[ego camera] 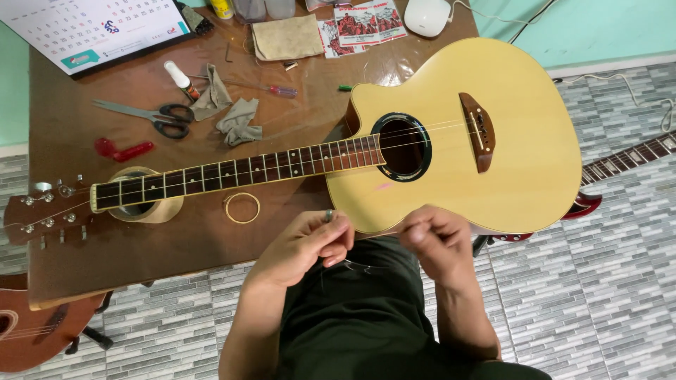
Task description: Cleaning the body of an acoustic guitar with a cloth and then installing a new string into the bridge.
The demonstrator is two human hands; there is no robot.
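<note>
Nearest me, my left hand pinches something small and metallic between thumb and fingertips, and a thin wire seems to run down and across from it; I take it for a guitar string, though it is too fine to trace fully. My right hand is closed, fingers curled in as if gripping the string's other part; I cannot see the wire in it clearly. Both hands hover just at the near edge of the guitar, not touching its top.

The guitar lies face up on the tabletop, its body at the right hanging over the edge toward me. Its long axis runs left to right, tilted slightly: the headstock points left and a little nearer, the bridge sits to the right and farther. The neck rests on a tape roll, with a loose ring beside it.

As I judge it, restringing is only partly done: a couple of thin strings cross the soundhole, the rest of the fretboard looks bare, and the string in my hands is not yet on the guitar.

Farther off lie scissors, crumpled cloths, a screwdriver and a calendar.
</note>
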